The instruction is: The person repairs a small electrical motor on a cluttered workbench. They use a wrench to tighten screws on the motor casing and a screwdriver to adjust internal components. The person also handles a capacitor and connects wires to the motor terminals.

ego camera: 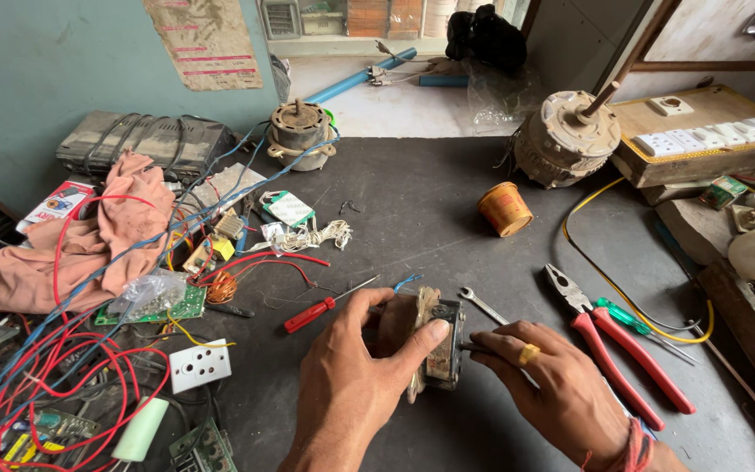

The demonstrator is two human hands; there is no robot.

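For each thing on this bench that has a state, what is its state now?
Left hand: gripping the small transformer, which stands upright.
Right hand: closed on a thin tool whose tip touches the transformer.
Red pliers: lying flat, handles slightly apart.
Red screwdriver: lying unused.
Orange cup: tipped on its side.
Pink cloth: crumpled.
Spanner: lying flat.

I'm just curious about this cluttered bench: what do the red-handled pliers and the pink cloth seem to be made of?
The pliers: dull grey metal jaws, handles sleeved in glossy red, probably plastic or rubber. The pink cloth: soft woven fabric, likely cotton, judging by its matte, crumpled folds.
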